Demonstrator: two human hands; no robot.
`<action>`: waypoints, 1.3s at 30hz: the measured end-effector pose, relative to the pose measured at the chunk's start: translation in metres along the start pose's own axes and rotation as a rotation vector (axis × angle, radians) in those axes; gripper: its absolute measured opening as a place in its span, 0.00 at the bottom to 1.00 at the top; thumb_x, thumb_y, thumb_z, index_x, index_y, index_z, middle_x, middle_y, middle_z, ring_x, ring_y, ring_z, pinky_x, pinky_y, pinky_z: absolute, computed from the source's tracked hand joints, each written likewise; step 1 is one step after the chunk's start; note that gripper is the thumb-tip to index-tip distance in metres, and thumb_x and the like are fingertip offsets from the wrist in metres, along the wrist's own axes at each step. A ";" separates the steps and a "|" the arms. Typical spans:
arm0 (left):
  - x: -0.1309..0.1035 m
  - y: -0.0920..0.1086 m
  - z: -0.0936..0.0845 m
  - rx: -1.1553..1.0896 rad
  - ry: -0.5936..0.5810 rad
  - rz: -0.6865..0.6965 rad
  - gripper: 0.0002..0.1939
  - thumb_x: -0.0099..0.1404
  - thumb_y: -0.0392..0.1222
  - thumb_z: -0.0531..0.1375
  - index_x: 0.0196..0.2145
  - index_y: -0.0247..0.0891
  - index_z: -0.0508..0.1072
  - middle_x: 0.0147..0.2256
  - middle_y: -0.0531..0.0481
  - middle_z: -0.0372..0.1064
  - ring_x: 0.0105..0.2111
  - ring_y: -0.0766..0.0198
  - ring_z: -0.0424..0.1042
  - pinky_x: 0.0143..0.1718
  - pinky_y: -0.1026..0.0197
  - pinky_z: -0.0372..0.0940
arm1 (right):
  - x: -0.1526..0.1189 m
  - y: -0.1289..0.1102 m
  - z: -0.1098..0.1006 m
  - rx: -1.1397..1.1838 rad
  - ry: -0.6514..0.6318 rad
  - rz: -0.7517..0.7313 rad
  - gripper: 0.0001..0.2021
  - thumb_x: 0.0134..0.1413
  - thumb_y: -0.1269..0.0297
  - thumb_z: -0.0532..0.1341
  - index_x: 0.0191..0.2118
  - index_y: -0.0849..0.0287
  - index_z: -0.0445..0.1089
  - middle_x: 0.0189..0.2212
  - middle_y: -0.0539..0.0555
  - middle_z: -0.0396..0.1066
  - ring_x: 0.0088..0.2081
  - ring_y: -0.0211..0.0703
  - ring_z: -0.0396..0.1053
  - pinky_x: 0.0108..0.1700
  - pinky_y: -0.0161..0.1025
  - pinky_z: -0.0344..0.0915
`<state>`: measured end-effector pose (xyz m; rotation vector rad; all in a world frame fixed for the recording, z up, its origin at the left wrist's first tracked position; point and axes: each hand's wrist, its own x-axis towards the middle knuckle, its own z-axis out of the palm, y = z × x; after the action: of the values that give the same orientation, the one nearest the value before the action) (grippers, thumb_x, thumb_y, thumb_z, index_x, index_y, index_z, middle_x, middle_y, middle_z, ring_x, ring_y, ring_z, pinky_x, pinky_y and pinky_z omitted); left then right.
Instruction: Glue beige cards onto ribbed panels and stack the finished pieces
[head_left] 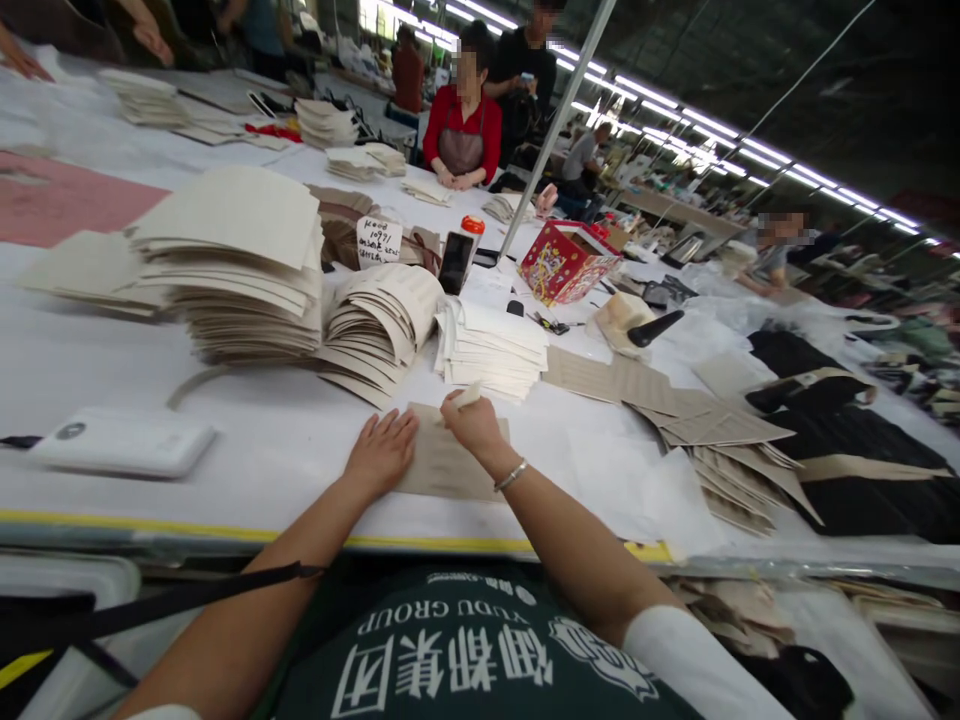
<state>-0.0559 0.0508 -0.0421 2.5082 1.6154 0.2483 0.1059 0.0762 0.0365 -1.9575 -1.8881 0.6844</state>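
Observation:
A beige fabric-like panel [444, 468] lies flat on the white-covered table before me. My left hand [381, 452] rests palm down on its left edge, fingers stretched out. Over the panel's upper right part, my right hand [476, 432] is closed around a small cream-coloured tool [466, 396], whose exact kind I cannot make out. The tool's lower end is hidden by the fingers. Just beyond my hands stand a stack of white sheets [491, 350] and a bent pile of beige pieces [386, 315]. To the right, more beige panels [712, 430] lie overlapping in a row.
A tall stack of beige pieces [232, 260] stands at left, behind a white power bank [127, 442]. Farther back are a phone [454, 262], a red box [566, 262] and a metal pole [555, 130]. Black pieces [862, 460] lie far right. A co-worker [463, 130] stands across the table.

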 end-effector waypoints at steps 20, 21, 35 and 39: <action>0.023 0.072 0.006 0.034 0.003 0.106 0.25 0.65 0.44 0.45 0.59 0.37 0.57 0.61 0.42 0.49 0.60 0.51 0.49 0.58 0.43 0.44 | -0.098 0.132 -0.044 0.726 0.109 0.307 0.17 0.48 0.57 0.57 0.42 0.61 0.66 0.21 0.50 0.69 0.26 0.39 0.71 0.30 0.35 0.69; 0.027 0.089 0.013 0.008 -0.028 0.160 0.25 0.65 0.46 0.46 0.58 0.38 0.58 0.60 0.42 0.51 0.59 0.50 0.50 0.57 0.43 0.45 | -0.097 0.139 -0.049 0.747 0.136 0.317 0.17 0.46 0.57 0.59 0.41 0.62 0.67 0.23 0.51 0.69 0.27 0.40 0.71 0.31 0.36 0.70; 0.016 0.069 0.000 -0.056 -0.128 0.311 0.25 0.62 0.51 0.51 0.56 0.41 0.61 0.59 0.46 0.55 0.59 0.55 0.52 0.60 0.46 0.37 | -0.022 0.121 -0.056 0.296 -0.158 -0.166 0.09 0.51 0.66 0.55 0.34 0.60 0.72 0.24 0.49 0.71 0.27 0.35 0.67 0.31 0.31 0.62; 0.017 0.068 0.009 -0.034 -0.075 0.302 0.26 0.63 0.53 0.49 0.56 0.43 0.60 0.59 0.48 0.55 0.59 0.54 0.51 0.60 0.45 0.37 | 0.001 0.098 -0.059 0.048 -0.196 -0.321 0.08 0.51 0.70 0.55 0.29 0.60 0.72 0.27 0.49 0.72 0.30 0.35 0.67 0.34 0.29 0.58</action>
<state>0.0132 0.0382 -0.0356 2.6924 1.1903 0.2095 0.2200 0.0763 0.0318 -1.5542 -2.2127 0.8372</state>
